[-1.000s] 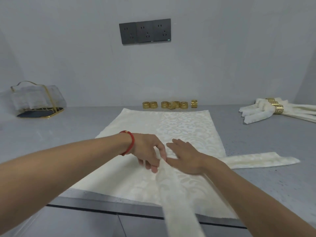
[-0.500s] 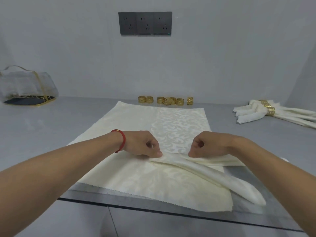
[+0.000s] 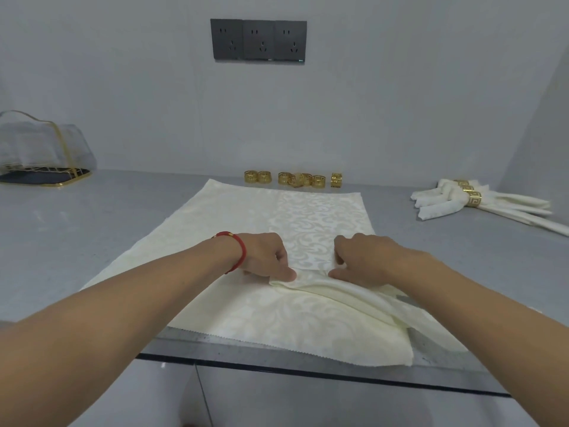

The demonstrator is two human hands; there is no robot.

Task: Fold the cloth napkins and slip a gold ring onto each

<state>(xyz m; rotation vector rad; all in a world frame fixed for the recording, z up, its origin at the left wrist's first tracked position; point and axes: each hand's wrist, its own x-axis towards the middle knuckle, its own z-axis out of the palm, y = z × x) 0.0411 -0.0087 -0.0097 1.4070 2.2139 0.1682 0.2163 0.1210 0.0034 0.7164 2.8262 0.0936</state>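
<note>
left hand (image 3: 264, 257) and right hand (image 3: 363, 260): both pinch folded napkin (image 3: 323, 288) on spread cloth (image 3: 246, 217), near counter (image 3: 92, 229) edge | seven gold rings (image 3: 292, 179) far centre | three ringed napkins (image 3: 462, 200) far right | no readable writing

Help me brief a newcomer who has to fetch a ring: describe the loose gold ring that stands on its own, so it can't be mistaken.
Find the black socket panel on the back wall; below it, a row of gold rings lines the counter's far edge. The lone ring ends that row on the right. A gap separates it from the others, which touch or nearly touch.
</note>
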